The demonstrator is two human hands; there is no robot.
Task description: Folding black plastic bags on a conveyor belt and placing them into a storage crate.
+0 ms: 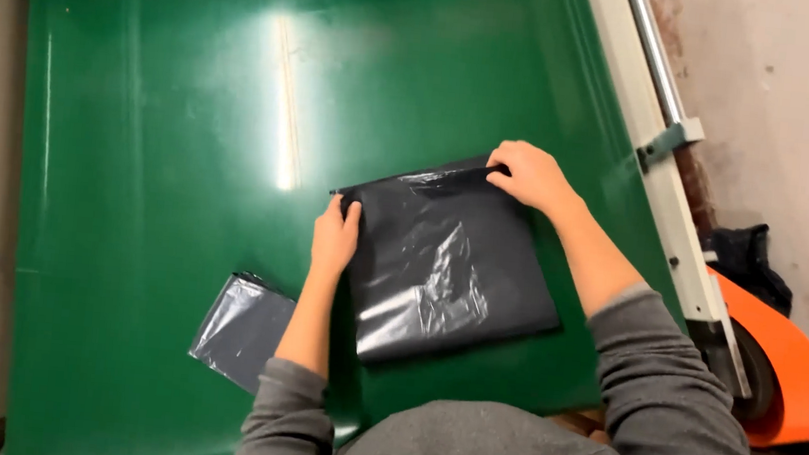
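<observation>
Grip: left hand [335, 236] pinches the far left corner of the black plastic bag [449, 271], right hand [529, 175] pinches its far right corner | bag lies flat on the green desk [139, 136], just ahead of the person | smaller folded bag [241, 328] beside left forearm | orange wheel [792, 374] at right.

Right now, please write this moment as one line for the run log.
left hand: on bag's far left corner | right hand: on far right corner | bag: dark, flat on green belt | small bag: beside left arm

Grey, seemingly fleece sleeves [664, 377], pushed up.
</observation>
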